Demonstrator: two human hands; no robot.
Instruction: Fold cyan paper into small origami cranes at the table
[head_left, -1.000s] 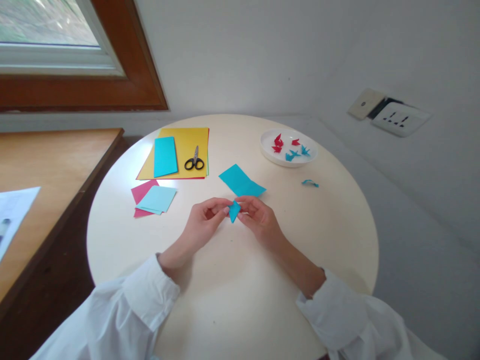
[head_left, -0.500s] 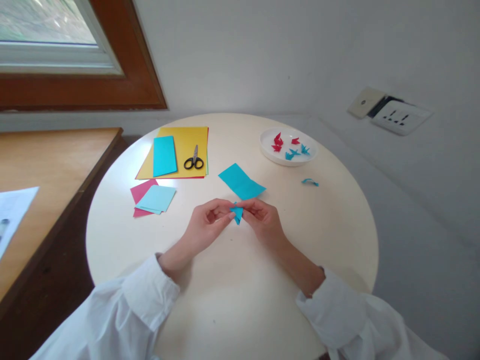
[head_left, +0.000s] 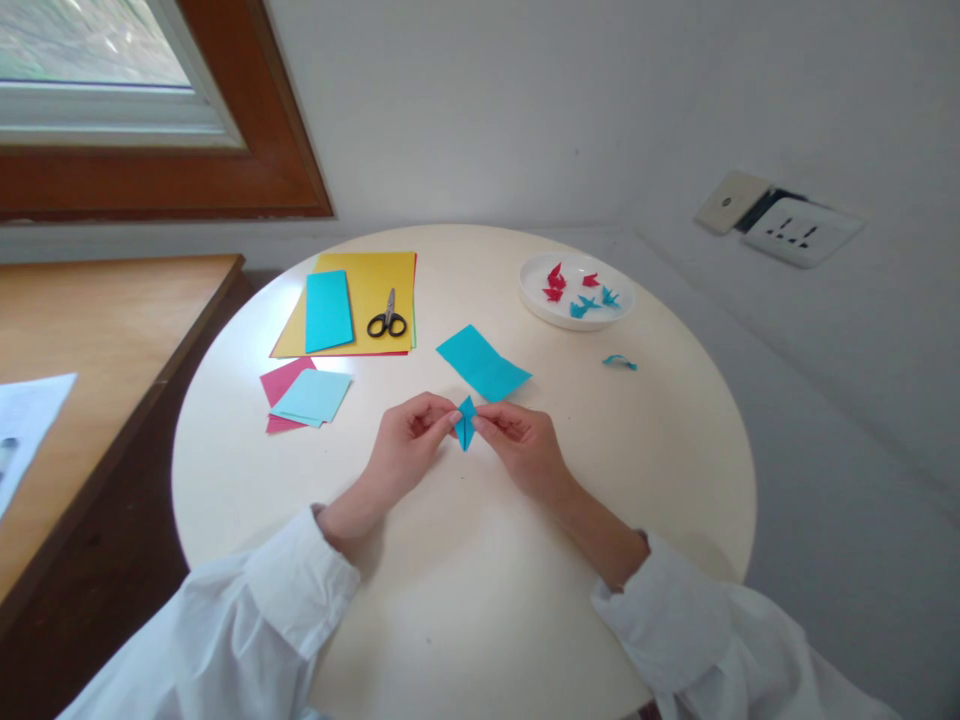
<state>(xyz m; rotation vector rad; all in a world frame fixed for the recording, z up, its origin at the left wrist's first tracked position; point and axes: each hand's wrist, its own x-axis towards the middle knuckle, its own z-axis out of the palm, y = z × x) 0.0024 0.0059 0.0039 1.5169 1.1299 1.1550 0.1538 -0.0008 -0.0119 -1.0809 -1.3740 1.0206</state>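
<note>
Between my two hands is a small folded blue origami paper (head_left: 466, 425), a narrow diamond standing point up with a crease line down its middle. My left hand (head_left: 411, 440) pinches its left edge between thumb and fingers. On the right edge, my right hand (head_left: 526, 442) has a like pinch. Just beyond my fingers lies a larger blue paper sheet (head_left: 484, 362), flat on the round white table (head_left: 465, 590) with a crease across it.
A white dish (head_left: 531, 307) at the back right holds small red and blue folded paper cranes. A curled blue paper strip (head_left: 620, 362) lies before it. Back left, scissors (head_left: 387, 318) and a blue rectangle (head_left: 328, 311) rest on yellow sheets (head_left: 371, 285); pale blue squares (head_left: 313, 397) overlap pink paper (head_left: 285, 380).
The blue paper between my fingers has gone from a partly folded, triangle-like look to a flat narrow diamond. My left fingertips have drawn slightly left; both hands keep their pinch.
</note>
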